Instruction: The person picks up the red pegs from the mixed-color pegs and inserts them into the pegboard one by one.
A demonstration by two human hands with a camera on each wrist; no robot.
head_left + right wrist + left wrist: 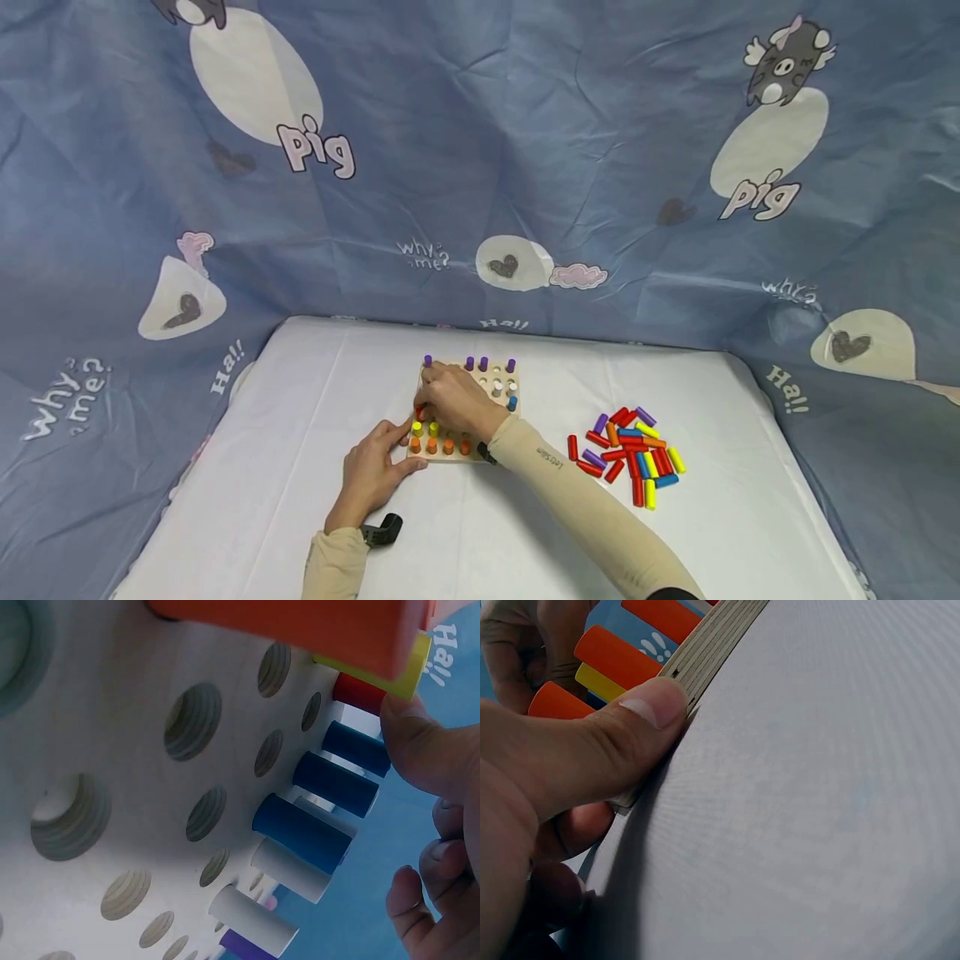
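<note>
- A pale wooden pegboard (150,832) was laid on the white table (285,417), its near left corner gripped by the left hand (372,468).
- A red peg (358,693) was held upright at the left edge by the right hand (459,402).
- Orange pegs (432,446), yellow pegs (417,429), blue pegs (304,831), white pegs (289,871) and purple pegs (483,364) were seated upright.

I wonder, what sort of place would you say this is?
Probably an improvised tabletop workspace: a white-covered table, a printed blue fabric backdrop behind it, and a pegboard with loose pegs beside it.
</note>
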